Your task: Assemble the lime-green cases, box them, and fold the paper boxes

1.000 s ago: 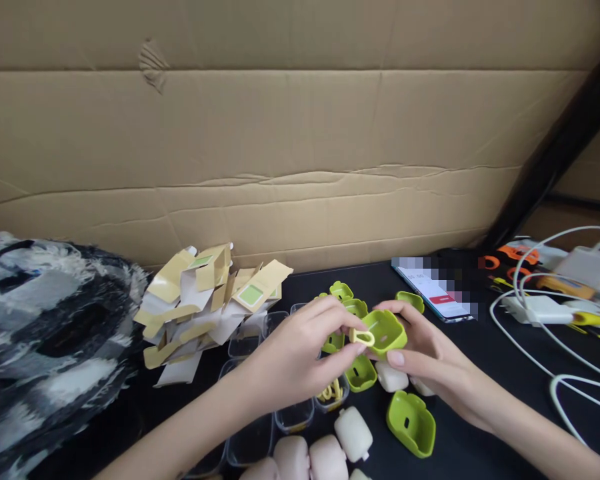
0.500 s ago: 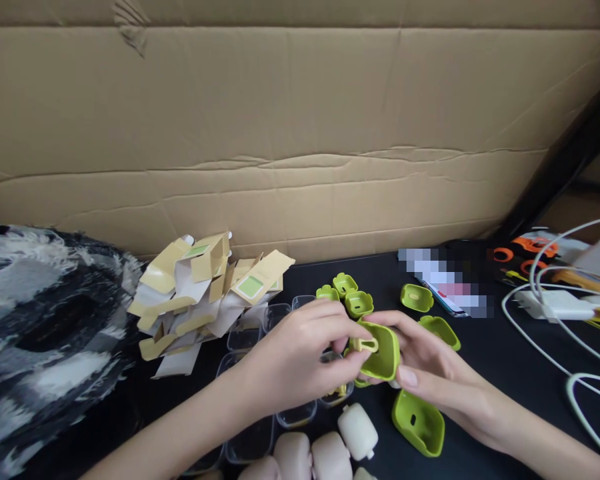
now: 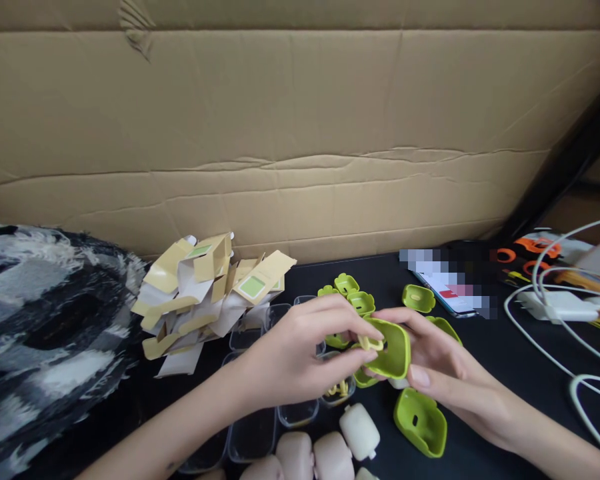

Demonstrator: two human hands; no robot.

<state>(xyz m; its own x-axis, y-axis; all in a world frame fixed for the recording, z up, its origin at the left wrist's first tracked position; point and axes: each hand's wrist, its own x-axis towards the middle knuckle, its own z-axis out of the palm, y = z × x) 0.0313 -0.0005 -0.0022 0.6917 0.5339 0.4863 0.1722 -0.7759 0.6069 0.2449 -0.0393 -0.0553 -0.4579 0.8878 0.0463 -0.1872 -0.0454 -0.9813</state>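
My right hand (image 3: 443, 363) grips a green plastic shell (image 3: 393, 350), hollow side turned towards me. My left hand (image 3: 295, 353) pinches a small pale yellow loop piece (image 3: 370, 343) against the shell's left edge. Both hands hover just above a black table (image 3: 485, 347). More green shells lie around them: several behind (image 3: 353, 293), one (image 3: 419, 297) to the right, and one (image 3: 421, 421) in front. Cream rounded pieces (image 3: 330, 447) sit at the near edge. Clear small trays (image 3: 260, 427) lie under my left hand, one holding yellow loops (image 3: 337, 389).
A heap of folded tan and white card boxes (image 3: 210, 293) lies at left, beside a black and white fuzzy cloth (image 3: 45, 333). A cardboard sheet (image 3: 300, 133) stands behind. A phone (image 3: 447, 290), white chargers and cables (image 3: 555, 313), and orange tools (image 3: 525, 250) are at right.
The view shifted slightly. My left hand has pressed the yellow loop further into the green shell's edge, and the shell has tilted more upright in my right hand.
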